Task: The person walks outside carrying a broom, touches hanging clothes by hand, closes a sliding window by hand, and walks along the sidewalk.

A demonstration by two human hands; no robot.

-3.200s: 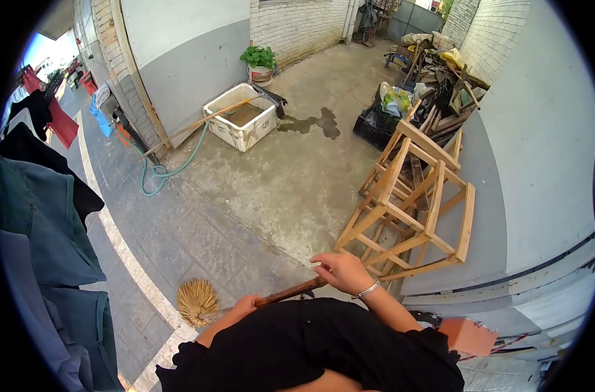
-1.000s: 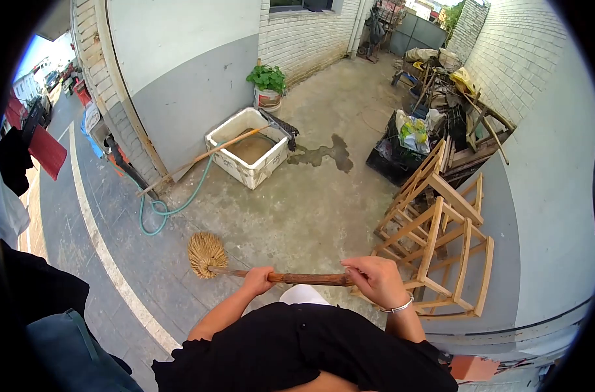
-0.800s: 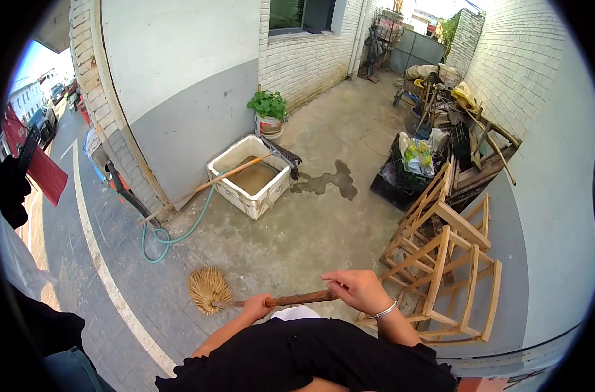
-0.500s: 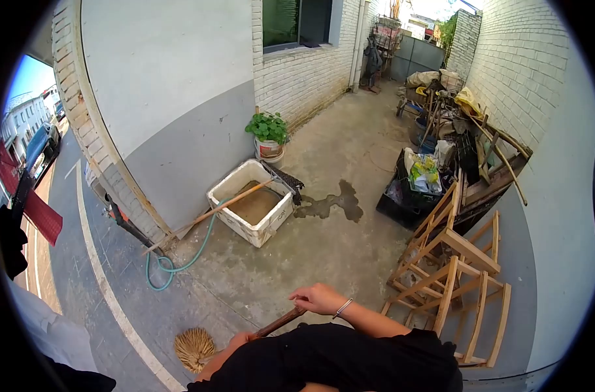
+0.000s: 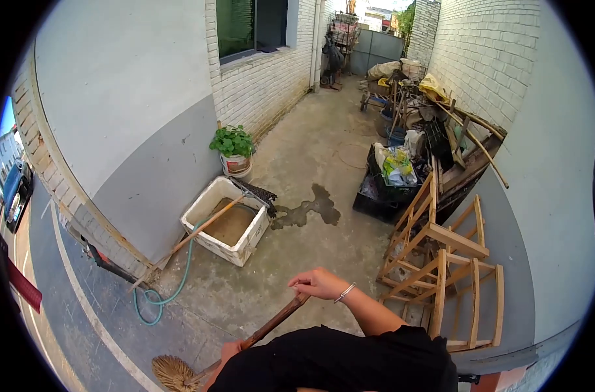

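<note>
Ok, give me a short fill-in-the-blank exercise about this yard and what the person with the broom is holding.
1. Both hands grip the wooden handle of a ____, its straw head low at the ground.
2. The right hand wears a silver ____ at the wrist.
3. A green ____ lies coiled on the ground beside the white tub.
4. The potted plant stands against the ____ wall with the window.

Missing words: broom; bracelet; hose; brick
</note>
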